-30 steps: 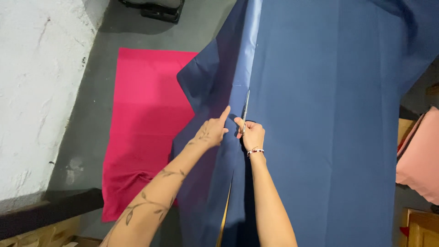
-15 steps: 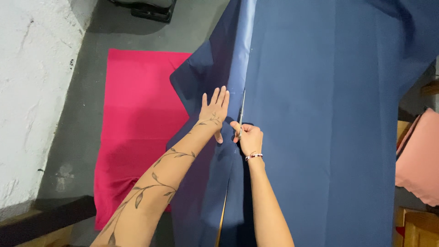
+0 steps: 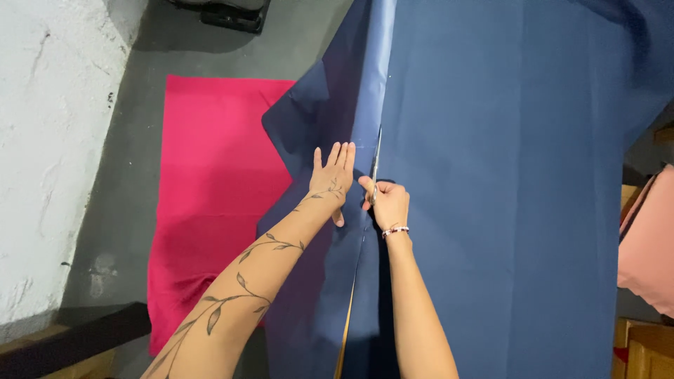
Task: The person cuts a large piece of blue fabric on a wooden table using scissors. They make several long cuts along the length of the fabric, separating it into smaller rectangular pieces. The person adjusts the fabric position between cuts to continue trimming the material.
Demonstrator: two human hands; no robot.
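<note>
Head view: cutting step in hand, judging by the scissors [image 3: 375,163] gripped in the closed right hand [image 3: 385,203], blades pointing away from the person, long axis along the cut line in the blue fabric [image 3: 505,189] spread over the table. Left hand [image 3: 331,177] lies flat, fingers extended and together, pressing the cloth just left of the blades (pink cloth [image 3: 210,196] lies beyond, on the floor). Next move likely calls for keeping the fabric taut and the blades straight on that line.

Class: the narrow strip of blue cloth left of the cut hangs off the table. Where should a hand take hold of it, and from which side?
Press it flat just beside the scissors, coming from the left, as the left hand does. The strip lies flat there but droops beyond the edge, so a hold nearby probably keeps it steady. The right hand holds the scissors.
</note>
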